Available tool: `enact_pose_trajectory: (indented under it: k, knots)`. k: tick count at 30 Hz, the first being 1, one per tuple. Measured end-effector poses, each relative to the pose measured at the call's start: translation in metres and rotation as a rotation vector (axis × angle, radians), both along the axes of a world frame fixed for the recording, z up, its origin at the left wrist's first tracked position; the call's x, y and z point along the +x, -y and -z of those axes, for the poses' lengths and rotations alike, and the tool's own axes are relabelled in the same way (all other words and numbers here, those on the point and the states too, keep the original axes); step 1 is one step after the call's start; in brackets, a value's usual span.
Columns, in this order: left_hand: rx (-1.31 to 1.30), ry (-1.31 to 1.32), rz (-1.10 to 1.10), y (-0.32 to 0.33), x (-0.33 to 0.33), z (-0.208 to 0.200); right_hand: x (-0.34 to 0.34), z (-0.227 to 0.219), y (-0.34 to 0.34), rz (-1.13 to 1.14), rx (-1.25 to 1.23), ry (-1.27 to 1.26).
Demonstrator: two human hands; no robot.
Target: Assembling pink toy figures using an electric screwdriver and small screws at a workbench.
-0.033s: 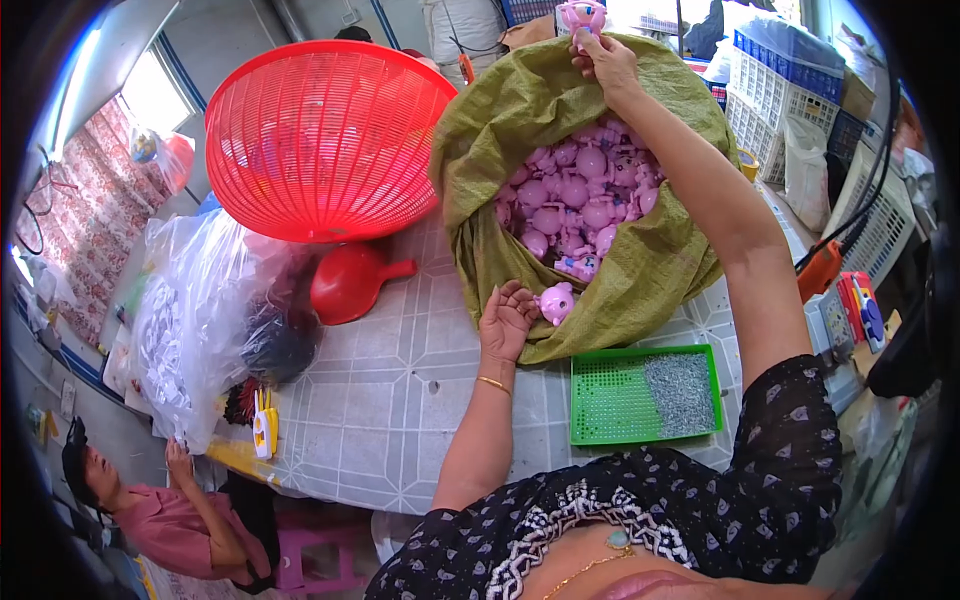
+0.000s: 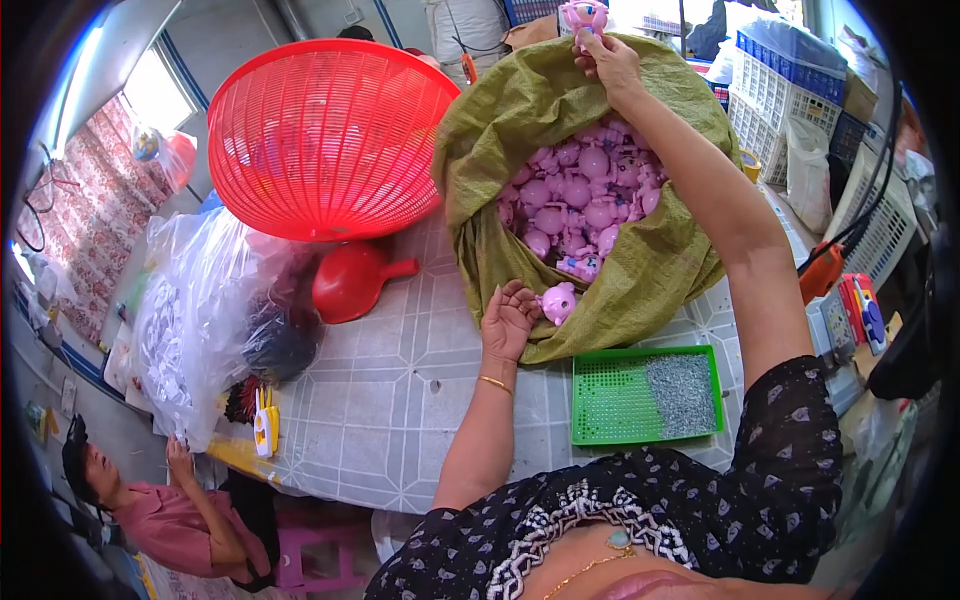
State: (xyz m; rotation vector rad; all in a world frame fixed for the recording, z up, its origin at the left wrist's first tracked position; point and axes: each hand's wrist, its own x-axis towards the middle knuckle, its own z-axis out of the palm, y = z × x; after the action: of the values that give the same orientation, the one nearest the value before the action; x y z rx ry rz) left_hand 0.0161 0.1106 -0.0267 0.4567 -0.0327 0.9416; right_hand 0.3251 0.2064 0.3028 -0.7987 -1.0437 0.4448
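At the far rim of the olive woven sack [image 2: 495, 100], my right hand [image 2: 612, 68] grips a pink toy figure [image 2: 583, 16] between thumb and fingers. Inside the sack lies a heap of pink toy figures [image 2: 575, 190] with round, shiny parts. My left hand [image 2: 511, 320] rests palm up by the sack's near edge, its fingers loosely curled and apart. Touching or very close to those fingertips is a pink toy head [image 2: 558, 303], lying against the sack. I see nothing in the left palm.
Near the sack sits a green tray [image 2: 610, 440] with small grey metal pieces [image 2: 682, 395]. To the left are a red mesh basket [image 2: 330, 140], a red scoop [image 2: 345, 285], a clear plastic bag [image 2: 190, 340] and yellow-handled cutters [image 2: 265, 425]. A seated person [image 2: 185, 520] works at lower left.
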Motion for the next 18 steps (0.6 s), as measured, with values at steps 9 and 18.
enact_pose_trajectory:
  k: [9,18]
  knots:
    - [0.017,-0.011,-0.014,0.004,0.001,-0.002,-0.025,-0.015,-0.018,-0.012,-0.004,0.085]
    - [0.021,0.009,-0.011,0.007,0.004,-0.006,-0.065,-0.039,-0.106,-0.14,-0.189,0.234]
